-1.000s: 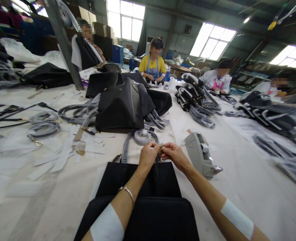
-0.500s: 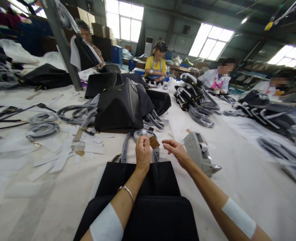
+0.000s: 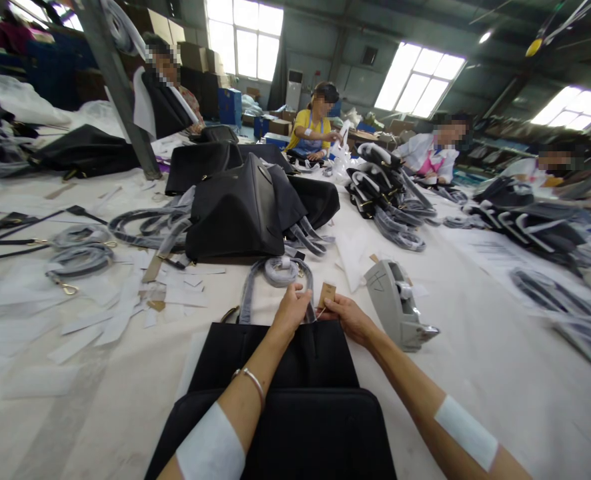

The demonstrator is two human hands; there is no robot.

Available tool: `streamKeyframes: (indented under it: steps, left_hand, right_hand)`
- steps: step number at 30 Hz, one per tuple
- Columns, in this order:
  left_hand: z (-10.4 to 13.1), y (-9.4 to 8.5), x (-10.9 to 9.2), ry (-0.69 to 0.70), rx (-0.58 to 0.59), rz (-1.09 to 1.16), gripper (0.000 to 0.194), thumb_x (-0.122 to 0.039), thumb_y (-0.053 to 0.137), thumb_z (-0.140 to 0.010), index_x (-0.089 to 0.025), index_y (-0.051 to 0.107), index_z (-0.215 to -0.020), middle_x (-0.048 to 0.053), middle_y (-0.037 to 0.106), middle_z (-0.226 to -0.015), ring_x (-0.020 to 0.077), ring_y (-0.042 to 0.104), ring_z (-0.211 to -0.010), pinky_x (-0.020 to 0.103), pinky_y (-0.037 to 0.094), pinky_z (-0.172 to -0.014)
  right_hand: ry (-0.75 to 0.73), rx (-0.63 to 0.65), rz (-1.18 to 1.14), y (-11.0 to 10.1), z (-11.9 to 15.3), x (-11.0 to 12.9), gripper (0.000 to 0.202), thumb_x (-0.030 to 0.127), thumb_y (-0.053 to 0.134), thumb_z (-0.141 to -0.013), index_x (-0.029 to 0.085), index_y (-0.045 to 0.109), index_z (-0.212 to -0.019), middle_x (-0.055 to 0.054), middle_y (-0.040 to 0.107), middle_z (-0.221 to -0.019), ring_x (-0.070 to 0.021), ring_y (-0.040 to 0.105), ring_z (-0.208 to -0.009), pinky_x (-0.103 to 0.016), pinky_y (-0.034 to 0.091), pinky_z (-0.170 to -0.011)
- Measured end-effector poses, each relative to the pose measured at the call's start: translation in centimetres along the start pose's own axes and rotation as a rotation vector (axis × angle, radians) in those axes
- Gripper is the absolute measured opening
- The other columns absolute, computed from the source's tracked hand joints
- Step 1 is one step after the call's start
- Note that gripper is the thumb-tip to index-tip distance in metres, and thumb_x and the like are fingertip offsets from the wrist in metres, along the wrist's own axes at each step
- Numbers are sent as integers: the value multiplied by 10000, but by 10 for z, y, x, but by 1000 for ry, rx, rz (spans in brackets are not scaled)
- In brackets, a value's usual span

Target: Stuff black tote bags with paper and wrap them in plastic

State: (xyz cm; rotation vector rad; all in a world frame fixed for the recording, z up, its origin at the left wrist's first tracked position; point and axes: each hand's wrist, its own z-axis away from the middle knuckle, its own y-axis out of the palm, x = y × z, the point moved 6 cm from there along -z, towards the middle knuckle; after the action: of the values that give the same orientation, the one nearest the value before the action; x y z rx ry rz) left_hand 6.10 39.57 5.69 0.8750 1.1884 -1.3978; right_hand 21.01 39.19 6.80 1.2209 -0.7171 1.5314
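Note:
A black handbag (image 3: 275, 427) lies in front of me, its plastic-wrapped handle (image 3: 248, 293) pointing away from me. My right hand (image 3: 348, 315) pinches a small brown hang tag (image 3: 327, 293) just right of the handle, and a thin string shows below the tag. Beside it, at the right side of the handle, my left hand (image 3: 291, 310) has its fingers curled together; whatever is between them is too small to make out. A coiled, wrapped strap (image 3: 281, 271) rests within the handle loop. To the right stands a grey tape dispenser (image 3: 398, 303).
More black bags (image 3: 235, 213) are piled just beyond the handle. On the left lie wrapped straps (image 3: 83, 257) and paper strips (image 3: 110, 320). Another stack of bags (image 3: 383, 183) is at the back right. A metal post (image 3: 120, 87) rises at the left. Several people work around the table.
The brown tag has passed from my left hand to my right hand, which moved left and closed on it. My left hand has lowered slightly to the handle's right side.

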Motion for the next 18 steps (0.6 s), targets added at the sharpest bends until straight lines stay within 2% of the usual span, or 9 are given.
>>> streamKeyframes:
  steps: [3,7,10,13,15,18]
  left_hand:
    - [3,2,-2,-45,53,-63,290,-370,501,-907,-158,521,-1105,81,709,-882,187,687,-712,283,510,-666]
    - [11,-1,-12,-31,54,-196,267,-382,551,-862,-154,556,-1001,141,703,-955,269,677,-910,347,491,-798]
    - [16,-2,-19,5,59,-251,320,-361,561,-852,-153,538,-1094,153,687,-1069,269,647,-1014,349,465,-875]
    - [17,2,-20,21,118,-263,382,-373,529,-875,-151,517,-1186,141,688,-1098,237,655,-997,309,475,-845]
    - [17,3,-18,19,143,-282,412,-398,529,-871,-148,518,-1199,146,693,-1089,244,663,-970,308,481,-816]
    - [17,3,-16,13,136,-330,401,-428,569,-826,-153,557,-1118,160,693,-1088,277,655,-985,327,474,-821]
  right_hand:
    - [41,77,0,2,2,1,469,534,815,-651,175,659,-910,-54,725,-831,-206,697,-739,-332,543,-728]
    - [13,121,-7,5,3,6,455,535,796,-694,184,663,-951,-25,724,-844,-160,672,-725,-288,511,-751]
    - [22,179,12,9,8,8,450,522,804,-697,160,682,-935,-21,717,-826,-139,635,-701,-253,474,-706]
    - [69,249,48,10,13,10,424,506,807,-700,142,693,-885,-18,708,-806,-141,616,-715,-251,453,-701]
    - [88,232,55,6,14,10,403,485,825,-685,141,682,-838,-18,703,-801,-150,617,-733,-258,454,-709]
    - [53,106,21,-4,13,9,379,482,824,-686,167,623,-749,-3,680,-734,-151,612,-710,-261,461,-699]
